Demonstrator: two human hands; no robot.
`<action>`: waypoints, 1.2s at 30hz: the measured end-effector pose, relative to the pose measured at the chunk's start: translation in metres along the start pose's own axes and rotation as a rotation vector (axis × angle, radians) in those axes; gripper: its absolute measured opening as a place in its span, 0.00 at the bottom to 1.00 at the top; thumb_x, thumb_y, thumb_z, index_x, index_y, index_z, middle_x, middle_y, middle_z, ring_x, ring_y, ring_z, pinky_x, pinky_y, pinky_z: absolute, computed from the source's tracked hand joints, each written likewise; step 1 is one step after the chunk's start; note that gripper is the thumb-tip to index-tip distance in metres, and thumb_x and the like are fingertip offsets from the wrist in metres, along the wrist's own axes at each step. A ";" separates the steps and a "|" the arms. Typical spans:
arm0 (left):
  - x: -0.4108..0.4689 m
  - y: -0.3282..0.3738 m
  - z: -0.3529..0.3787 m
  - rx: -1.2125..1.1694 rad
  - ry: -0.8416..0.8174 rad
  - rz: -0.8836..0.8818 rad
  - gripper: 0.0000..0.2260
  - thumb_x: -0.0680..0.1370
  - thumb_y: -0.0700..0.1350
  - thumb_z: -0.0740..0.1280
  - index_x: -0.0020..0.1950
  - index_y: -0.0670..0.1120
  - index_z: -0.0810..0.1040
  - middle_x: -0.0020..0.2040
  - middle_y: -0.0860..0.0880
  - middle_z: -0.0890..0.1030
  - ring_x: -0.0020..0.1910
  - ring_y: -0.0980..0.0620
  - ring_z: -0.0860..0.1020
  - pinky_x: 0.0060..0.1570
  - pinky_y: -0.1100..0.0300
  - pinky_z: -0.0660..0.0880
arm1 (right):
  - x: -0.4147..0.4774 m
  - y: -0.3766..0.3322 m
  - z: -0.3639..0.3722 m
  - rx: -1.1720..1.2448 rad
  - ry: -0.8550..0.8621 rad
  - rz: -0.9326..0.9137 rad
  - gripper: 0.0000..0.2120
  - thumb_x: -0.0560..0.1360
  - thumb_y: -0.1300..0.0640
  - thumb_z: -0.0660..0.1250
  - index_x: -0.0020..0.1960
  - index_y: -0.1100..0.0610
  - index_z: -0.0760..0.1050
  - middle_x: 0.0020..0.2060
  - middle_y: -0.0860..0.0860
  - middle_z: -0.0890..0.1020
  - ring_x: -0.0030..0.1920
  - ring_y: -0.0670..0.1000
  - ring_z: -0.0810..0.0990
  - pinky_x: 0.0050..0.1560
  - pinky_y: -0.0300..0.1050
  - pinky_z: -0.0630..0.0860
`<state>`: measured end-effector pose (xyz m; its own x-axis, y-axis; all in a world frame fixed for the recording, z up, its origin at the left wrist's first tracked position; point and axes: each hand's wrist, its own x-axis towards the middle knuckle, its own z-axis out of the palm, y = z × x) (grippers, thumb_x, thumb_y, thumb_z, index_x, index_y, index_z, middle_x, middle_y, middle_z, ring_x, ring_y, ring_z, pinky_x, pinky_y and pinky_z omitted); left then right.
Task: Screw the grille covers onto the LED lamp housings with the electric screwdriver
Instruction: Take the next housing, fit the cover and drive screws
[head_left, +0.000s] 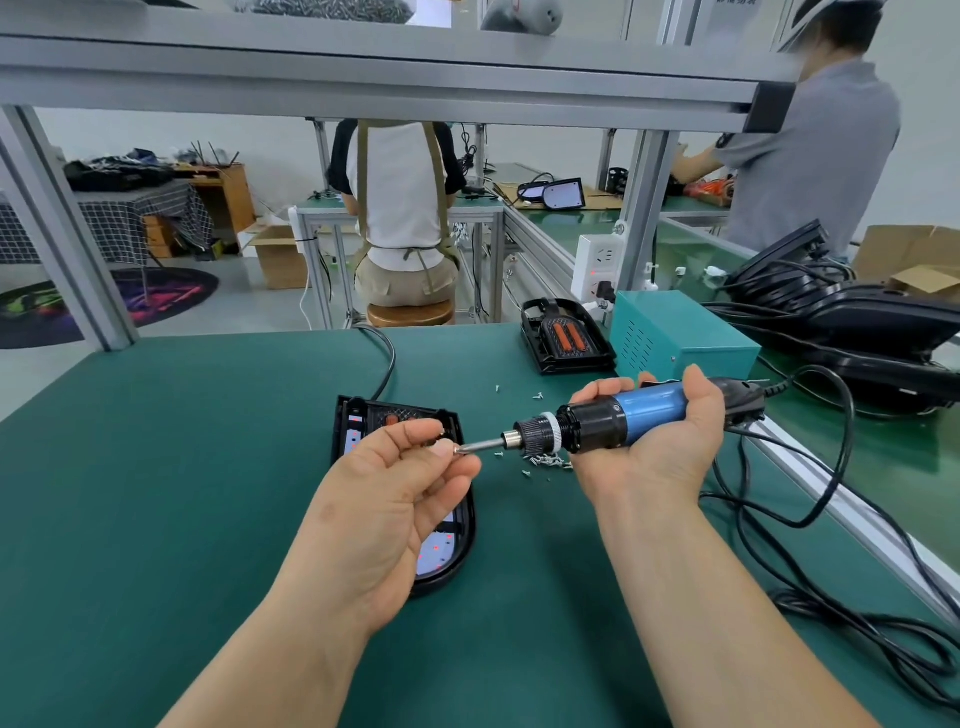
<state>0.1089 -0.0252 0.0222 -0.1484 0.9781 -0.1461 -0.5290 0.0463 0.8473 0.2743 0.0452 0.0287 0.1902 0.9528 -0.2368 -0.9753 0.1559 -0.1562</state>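
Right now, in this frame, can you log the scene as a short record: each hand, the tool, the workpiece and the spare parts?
left hand: pinches a screw at the bit's tip
right hand: holds the screwdriver about level, bit pointing left
lamp housing: flat on the green table, partly hidden by the left hand
loose screws: small heap on the table under the screwdriver
second housing: farther back, beside a teal box

Legible txt: none. Top R, bkgd, behind shelf frame: paper notice w/ one line of dark characters, too blurred to read. On electric screwdriver and teal box: nothing readable from this view.
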 end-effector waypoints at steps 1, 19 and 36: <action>0.000 -0.001 0.000 0.040 0.008 0.023 0.05 0.78 0.33 0.67 0.50 0.41 0.77 0.33 0.49 0.83 0.34 0.53 0.85 0.33 0.67 0.79 | 0.000 0.000 0.000 -0.005 -0.004 -0.010 0.13 0.72 0.48 0.69 0.44 0.56 0.70 0.26 0.52 0.75 0.23 0.52 0.75 0.31 0.43 0.76; 0.010 0.004 -0.016 0.743 0.094 0.284 0.01 0.77 0.53 0.69 0.47 0.58 0.81 0.39 0.53 0.86 0.40 0.51 0.85 0.41 0.59 0.82 | -0.001 -0.001 0.000 -0.071 -0.081 -0.117 0.12 0.73 0.47 0.69 0.44 0.55 0.71 0.29 0.52 0.74 0.26 0.52 0.74 0.35 0.44 0.77; 0.034 0.014 -0.056 0.692 0.000 -0.137 0.38 0.59 0.41 0.82 0.67 0.50 0.71 0.52 0.48 0.87 0.50 0.44 0.85 0.58 0.41 0.78 | -0.007 0.015 -0.005 -0.423 -0.168 -0.128 0.09 0.74 0.53 0.67 0.45 0.55 0.68 0.27 0.52 0.72 0.26 0.52 0.72 0.32 0.41 0.76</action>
<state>0.0500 -0.0030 0.0005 -0.1187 0.9541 -0.2751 0.1100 0.2880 0.9513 0.2587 0.0398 0.0232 0.2510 0.9672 -0.0377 -0.8074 0.1878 -0.5593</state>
